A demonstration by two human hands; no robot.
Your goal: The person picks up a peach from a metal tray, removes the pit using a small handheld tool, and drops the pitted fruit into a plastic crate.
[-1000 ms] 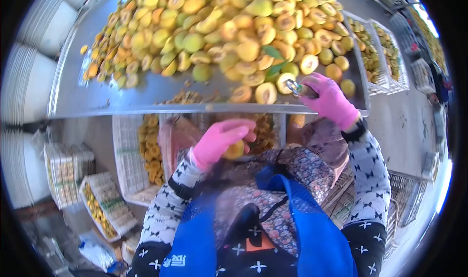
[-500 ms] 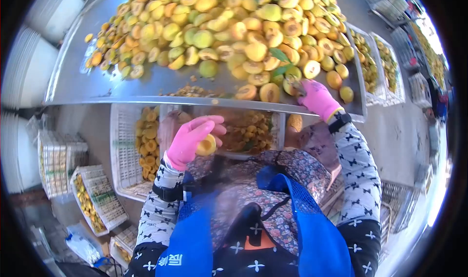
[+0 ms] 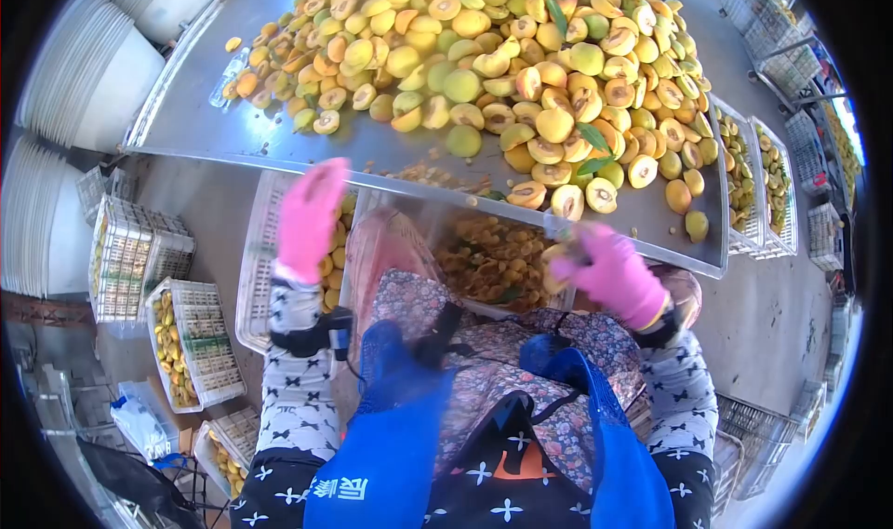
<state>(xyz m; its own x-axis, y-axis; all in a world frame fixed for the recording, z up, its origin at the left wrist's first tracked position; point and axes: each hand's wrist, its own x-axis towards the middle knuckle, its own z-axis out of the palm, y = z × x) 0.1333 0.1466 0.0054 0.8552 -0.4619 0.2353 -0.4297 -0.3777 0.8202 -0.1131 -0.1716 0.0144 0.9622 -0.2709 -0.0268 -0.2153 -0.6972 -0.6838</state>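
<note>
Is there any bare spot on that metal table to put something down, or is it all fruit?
Yes. Bare metal shows at the left of the table, between the fruit pile and the near rim, and in a thin strip along the rim toward the right corner. The middle and far side are crowded.

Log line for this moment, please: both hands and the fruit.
left hand: fingers extended, blurred, above white crate | right hand: curled on yellow fruit, below edge of metal table | fruit pile: on table
</note>
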